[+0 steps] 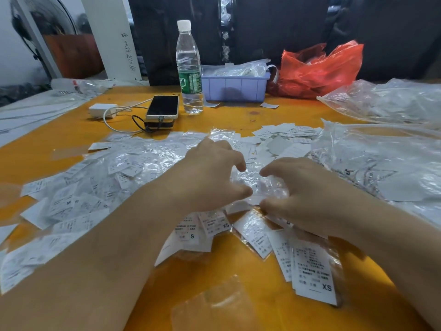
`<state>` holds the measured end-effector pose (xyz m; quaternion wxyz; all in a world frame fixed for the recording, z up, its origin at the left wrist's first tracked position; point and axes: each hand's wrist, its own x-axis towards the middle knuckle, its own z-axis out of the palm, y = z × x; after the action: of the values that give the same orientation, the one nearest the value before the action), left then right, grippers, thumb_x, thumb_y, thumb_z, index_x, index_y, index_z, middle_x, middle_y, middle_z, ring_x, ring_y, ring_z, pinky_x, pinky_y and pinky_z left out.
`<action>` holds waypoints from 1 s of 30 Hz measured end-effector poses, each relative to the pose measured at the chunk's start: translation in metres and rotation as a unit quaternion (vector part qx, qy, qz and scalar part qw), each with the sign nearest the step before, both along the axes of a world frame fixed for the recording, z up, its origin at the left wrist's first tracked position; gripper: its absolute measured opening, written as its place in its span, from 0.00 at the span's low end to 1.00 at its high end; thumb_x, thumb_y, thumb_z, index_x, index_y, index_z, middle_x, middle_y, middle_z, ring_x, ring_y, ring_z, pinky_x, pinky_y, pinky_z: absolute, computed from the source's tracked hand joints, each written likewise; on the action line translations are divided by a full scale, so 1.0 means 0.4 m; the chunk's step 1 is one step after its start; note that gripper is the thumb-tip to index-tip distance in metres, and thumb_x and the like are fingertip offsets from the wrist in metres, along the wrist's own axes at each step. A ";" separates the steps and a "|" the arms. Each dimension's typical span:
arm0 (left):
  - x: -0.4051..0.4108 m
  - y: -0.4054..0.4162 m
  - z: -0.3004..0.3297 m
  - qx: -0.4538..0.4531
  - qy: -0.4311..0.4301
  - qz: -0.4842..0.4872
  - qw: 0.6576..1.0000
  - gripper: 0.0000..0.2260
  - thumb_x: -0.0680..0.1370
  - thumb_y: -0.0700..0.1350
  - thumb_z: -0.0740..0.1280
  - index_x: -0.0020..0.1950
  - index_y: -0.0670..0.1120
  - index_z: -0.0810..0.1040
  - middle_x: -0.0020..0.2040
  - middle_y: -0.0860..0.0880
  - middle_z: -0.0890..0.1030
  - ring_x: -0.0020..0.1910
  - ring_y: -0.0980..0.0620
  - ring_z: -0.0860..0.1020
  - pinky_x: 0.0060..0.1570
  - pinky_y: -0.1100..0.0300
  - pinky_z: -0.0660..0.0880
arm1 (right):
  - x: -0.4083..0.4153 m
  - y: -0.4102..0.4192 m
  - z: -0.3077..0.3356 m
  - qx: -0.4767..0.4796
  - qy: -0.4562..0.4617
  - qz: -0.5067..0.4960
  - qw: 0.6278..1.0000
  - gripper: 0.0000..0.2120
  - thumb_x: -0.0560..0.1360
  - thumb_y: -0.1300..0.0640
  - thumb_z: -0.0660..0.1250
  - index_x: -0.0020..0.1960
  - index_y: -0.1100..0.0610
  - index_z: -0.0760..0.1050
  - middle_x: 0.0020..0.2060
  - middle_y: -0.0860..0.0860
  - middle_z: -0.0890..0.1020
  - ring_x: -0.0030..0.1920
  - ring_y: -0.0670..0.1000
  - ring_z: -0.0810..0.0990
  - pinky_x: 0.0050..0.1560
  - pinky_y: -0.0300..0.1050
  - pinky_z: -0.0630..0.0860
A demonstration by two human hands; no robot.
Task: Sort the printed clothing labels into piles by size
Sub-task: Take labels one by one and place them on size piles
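Basically both hands, left hand (214,173) and right hand (303,187), pinch a crinkly clear sleeve of size-S labels (257,185) mid-table (238,271), over the loose label heap. Light, slippery, floppy; probably best pinched at an edge.

Glossy crinkled clear plastic sleeve (256,180) between both hands. Matt white paper labels (71,206) left of it, many in shiny film. Smooth orange wooden tabletop (238,271), slight sheen. Beyond: clear plastic water bottle (189,68), matt lilac plastic tray (235,88), glossy red plastic bag (319,70).
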<state>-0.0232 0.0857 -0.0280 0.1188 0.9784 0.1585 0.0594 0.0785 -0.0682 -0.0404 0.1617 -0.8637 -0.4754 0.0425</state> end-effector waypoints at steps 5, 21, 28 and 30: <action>0.011 -0.016 -0.019 0.009 0.038 -0.040 0.998 0.22 0.73 0.63 0.68 0.65 0.58 0.74 0.65 0.55 0.72 0.67 0.52 0.65 0.63 0.52 0.68 | 0.005 0.002 -0.004 0.002 0.004 0.018 1.000 0.18 0.73 0.43 0.68 0.61 0.47 0.75 0.58 0.43 0.76 0.57 0.45 0.72 0.52 0.42 0.70; 0.010 -0.024 -0.018 0.017 0.030 -0.059 0.998 0.20 0.77 0.56 0.65 0.68 0.58 0.71 0.64 0.56 0.74 0.64 0.52 0.70 0.61 0.53 0.71 | 0.026 0.005 -0.020 0.077 -0.010 0.032 0.996 0.08 0.73 0.51 0.69 0.52 0.45 0.79 0.44 0.39 0.78 0.47 0.42 0.76 0.43 0.37 0.72; 0.006 -0.015 -0.009 0.026 0.015 -0.019 0.999 0.17 0.77 0.47 0.65 0.65 0.59 0.73 0.59 0.56 0.76 0.59 0.51 0.73 0.58 0.51 0.75 | 0.028 0.006 -0.020 0.032 -0.028 0.022 0.999 0.17 0.75 0.47 0.67 0.63 0.45 0.74 0.56 0.42 0.75 0.53 0.44 0.72 0.49 0.41 0.70; 0.009 -0.019 -0.015 0.020 -0.002 -0.036 0.999 0.16 0.78 0.52 0.65 0.65 0.57 0.73 0.60 0.55 0.76 0.59 0.52 0.72 0.58 0.52 0.74 | 0.026 0.005 -0.019 0.035 -0.027 0.025 0.999 0.17 0.75 0.47 0.67 0.63 0.45 0.74 0.55 0.42 0.76 0.52 0.44 0.73 0.48 0.41 0.70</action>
<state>-0.0198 0.0783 -0.0341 0.1015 0.9855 0.1216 0.0604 0.0889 -0.0661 -0.0478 0.1780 -0.8463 -0.5021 0.0060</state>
